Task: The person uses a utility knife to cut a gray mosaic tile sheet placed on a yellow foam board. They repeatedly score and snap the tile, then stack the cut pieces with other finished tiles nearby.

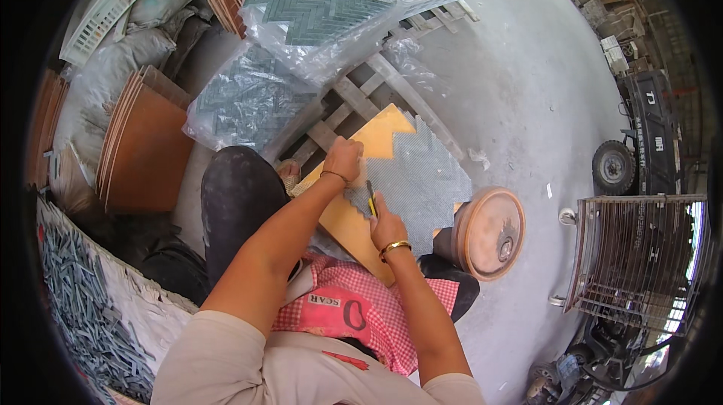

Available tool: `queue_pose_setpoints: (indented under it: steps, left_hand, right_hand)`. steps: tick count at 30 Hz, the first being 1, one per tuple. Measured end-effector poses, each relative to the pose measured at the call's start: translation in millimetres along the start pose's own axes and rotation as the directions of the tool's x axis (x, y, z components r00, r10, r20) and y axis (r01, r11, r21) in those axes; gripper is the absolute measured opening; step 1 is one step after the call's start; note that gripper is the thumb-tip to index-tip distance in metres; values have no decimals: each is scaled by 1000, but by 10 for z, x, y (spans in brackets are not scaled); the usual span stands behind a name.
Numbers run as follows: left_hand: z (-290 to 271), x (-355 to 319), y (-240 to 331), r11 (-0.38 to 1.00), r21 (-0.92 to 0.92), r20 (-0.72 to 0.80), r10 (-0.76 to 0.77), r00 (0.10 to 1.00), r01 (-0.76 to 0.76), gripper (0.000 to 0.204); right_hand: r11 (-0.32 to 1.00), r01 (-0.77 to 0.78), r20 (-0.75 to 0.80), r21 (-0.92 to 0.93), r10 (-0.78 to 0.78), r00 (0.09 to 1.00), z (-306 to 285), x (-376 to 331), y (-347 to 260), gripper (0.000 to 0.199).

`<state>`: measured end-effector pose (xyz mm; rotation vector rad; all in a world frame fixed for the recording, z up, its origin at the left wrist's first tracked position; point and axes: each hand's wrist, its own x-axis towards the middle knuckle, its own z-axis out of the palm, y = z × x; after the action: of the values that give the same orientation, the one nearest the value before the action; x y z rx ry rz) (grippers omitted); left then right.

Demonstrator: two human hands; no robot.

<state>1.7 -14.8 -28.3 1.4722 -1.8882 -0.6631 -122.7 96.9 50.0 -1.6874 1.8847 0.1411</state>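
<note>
Head view: a grey mesh sheet (418,179) w/ a zigzag edge is laid flat on a yellow-orange board (354,228), which is propped across the knees so the sheet is backed firmly and kept within easy reach. The left hand (343,158) is pressed down on the sheet's near-left edge, at the zigzag border, fingers curled & flattened on it, apparently to stop it sliding; nothing is seen gripped inside that hand. The right hand (386,228) is closed round a small yellow-handled cutter (371,198), held upright-ish w/ the tip pointed at the sheet's left border, just beside the left hand's fingers. So the sheet lies under the left fingertips and directly ahead of the right fingers, the tool tip touching or nearly touching its edge; which of the two can't be told. A round brown drum (488,232) is stood just right of the board, near the right wrist. Behind, on a wooden pallet (361,100), bagged herringbone tile sheets (316,6) are stacked; a pile of brown boards (143,145) is leant at left. A red-checked cloth (354,307) is spread over the lap.
</note>
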Motion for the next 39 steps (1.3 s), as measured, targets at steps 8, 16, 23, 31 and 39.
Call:
queue_pose_setpoints:
  steps: [8,16,23,31,39]
  left_hand:
    - [-261,28,267,992,4,357,-117,927,124,19]
    - [-234,-10,144,977,134,490,82,868,-168,6]
    - [-121,-65,39,982,87,373,124,919,-168,7]
    - [-41,-38,10,982,119,319,105,942,-150,6]
    - [-89,-12,15,987,56,360,122,925,-152,5]
  right_hand:
    - [964,36,-59,264,-21,998,73,49,218,57]
    - [774,-23,15,632,17,1000,50,78,143,53]
    - [823,-87,-6,561,109,994,83,17,-20,51]
    - [712,-184,43,677,211,976,247,-76,-207,53]
    - [755,-122,-44,644,196,980,383,-155,-290,54]
